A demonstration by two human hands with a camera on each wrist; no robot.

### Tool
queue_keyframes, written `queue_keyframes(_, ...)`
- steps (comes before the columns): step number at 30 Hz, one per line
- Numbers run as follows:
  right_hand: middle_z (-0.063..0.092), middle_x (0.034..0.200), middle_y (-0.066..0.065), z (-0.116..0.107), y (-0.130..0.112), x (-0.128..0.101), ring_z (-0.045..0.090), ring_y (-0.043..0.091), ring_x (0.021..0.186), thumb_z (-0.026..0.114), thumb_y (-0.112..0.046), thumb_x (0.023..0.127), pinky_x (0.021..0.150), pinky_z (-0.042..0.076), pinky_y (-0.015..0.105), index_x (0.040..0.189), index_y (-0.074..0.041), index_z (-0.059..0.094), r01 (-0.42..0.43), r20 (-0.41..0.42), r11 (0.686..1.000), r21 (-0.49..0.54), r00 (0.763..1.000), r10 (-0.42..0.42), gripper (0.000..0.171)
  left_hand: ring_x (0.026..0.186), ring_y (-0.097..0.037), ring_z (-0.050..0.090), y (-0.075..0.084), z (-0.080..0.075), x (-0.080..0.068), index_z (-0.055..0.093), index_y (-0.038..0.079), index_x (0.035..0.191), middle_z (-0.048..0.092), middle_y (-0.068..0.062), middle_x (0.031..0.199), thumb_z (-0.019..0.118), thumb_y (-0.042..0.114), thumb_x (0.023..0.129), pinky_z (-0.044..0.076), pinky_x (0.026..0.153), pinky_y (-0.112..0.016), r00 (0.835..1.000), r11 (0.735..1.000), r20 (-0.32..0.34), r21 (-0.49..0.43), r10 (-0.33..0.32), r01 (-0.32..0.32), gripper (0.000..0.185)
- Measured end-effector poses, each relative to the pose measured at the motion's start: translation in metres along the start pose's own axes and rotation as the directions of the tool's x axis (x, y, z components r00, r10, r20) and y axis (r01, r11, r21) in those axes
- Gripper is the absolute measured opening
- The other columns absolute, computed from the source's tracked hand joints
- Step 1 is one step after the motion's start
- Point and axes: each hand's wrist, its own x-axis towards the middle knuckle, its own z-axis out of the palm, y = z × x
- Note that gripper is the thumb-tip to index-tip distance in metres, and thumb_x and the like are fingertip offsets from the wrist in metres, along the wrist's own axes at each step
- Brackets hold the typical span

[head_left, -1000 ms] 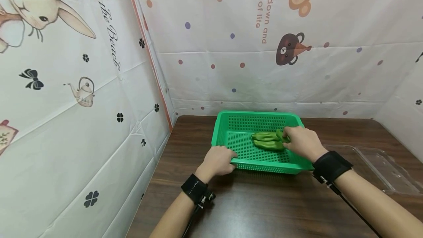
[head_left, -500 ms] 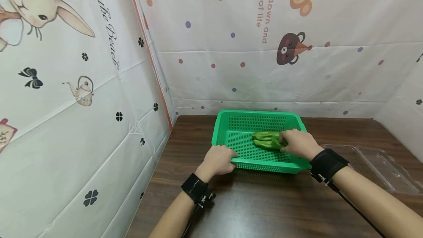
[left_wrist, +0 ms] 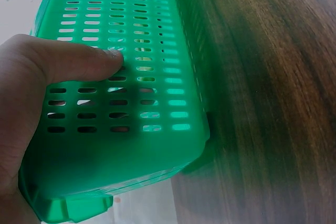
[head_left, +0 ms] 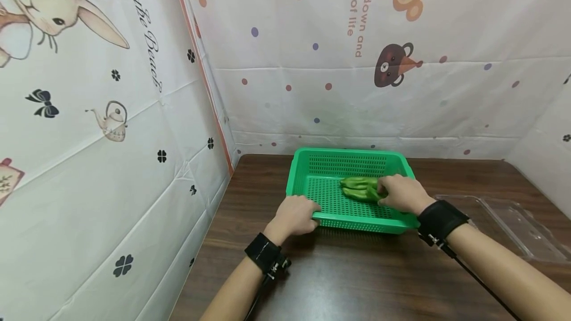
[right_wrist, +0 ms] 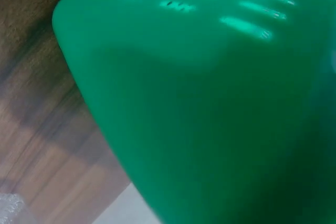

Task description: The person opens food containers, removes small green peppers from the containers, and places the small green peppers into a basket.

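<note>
A green perforated plastic basket (head_left: 348, 219) stands on the table with several long green peppers (head_left: 357, 194) lying inside, right of its middle. My left hand (head_left: 295, 215) grips the basket's near left rim. In the left wrist view, the thumb of the left hand (left_wrist: 63, 66) presses on the slotted outer wall. My right hand (head_left: 403, 193) reaches over the basket's right side, with curled fingers pinching a pepper at the right end of the bunch; the hand covers that end. In the right wrist view the basket's wall (right_wrist: 168, 103) fills most of the picture and hides the fingers.
A clear plastic tray or lid (head_left: 517, 227) lies on the dark wooden table (head_left: 357, 281) to the right of the basket. Printed white sheets (head_left: 276, 108) hang behind and along the left. Cables run from both wrist bands.
My right hand has moved slightly left and lowered a pepper onto the others, then stays still. The left hand keeps its grip on the basket rim.
</note>
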Motion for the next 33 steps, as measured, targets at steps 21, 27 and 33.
queue_keyframes(21,0.024,0.071,-0.005,0.007,-0.01,0.0,0.024,0.013,0.063,0.082,-0.014,0.083,0.061,0.019,0.035,0.076,-0.017,0.037,-0.003,0.049,1.0,0.02,0.999,0.002,0.046,0.061,-0.004,0.05,-0.001,0.0,-0.002,0.078,0.031,0.108,0.071,0.012,0.08,0.073,0.036,0.089,0.039,0.053,-0.023,1.0,1.0,-0.003,0.007,-0.001,0.001,0.02)
queue_keyframes(27,0.014,0.073,-0.005,0.012,-0.011,0.002,0.018,0.013,0.063,0.084,-0.015,0.081,0.061,0.017,0.035,0.075,-0.022,0.024,-0.009,0.061,1.0,0.02,0.998,0.008,0.061,0.06,-0.004,0.05,0.0,-0.001,-0.002,0.078,0.03,0.108,0.07,0.012,0.079,0.072,0.035,0.09,0.038,0.052,-0.023,1.0,1.0,0.001,0.004,0.001,-0.001,0.019)
queue_keyframes(33,0.017,0.071,-0.006,0.02,-0.01,0.003,0.02,0.013,0.062,0.084,-0.013,0.08,0.06,0.018,0.033,0.071,-0.021,0.029,-0.012,0.069,0.999,0.035,0.998,0.01,0.056,0.06,-0.004,0.05,0.0,-0.001,-0.002,0.078,0.031,0.107,0.07,0.012,0.078,0.072,0.034,0.09,0.037,0.052,-0.023,1.0,1.0,-0.002,0.001,0.001,-0.001,0.019)
